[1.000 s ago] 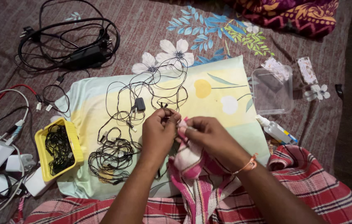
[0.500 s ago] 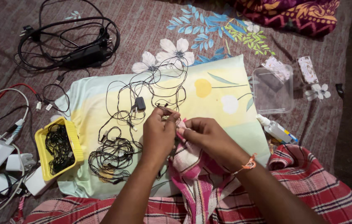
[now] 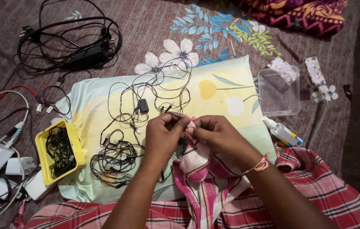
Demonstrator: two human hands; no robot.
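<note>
At the centre of the frame, the left hand [image 3: 163, 135] is closed on a thin black wire [image 3: 168, 113], pinched between thumb and fingers. Just to its right, almost touching it, the right hand [image 3: 218, 135] is closed on a fold of pink-and-white checked cloth [image 3: 197, 169], which is pressed against the wire end between the two hands. An orange band [image 3: 261, 163] is worn on the right wrist.

The wire is led from the left hand up and left into a loose tangle [image 3: 146, 97] spread over a pale floral pillow [image 3: 222, 91]; a denser coil [image 3: 114, 159] is laid at the pillow's lower left. A yellow tray [image 3: 40, 148] with more black wires in it is set against the pillow's left edge. White chargers [image 3: 2, 163] are seen at the far left, a black adapter [image 3: 84, 57] with its cord at the upper left. A clear plastic box [image 3: 279, 91] is placed to the right of the pillow, a small bottle [image 3: 281, 132] below it.
</note>
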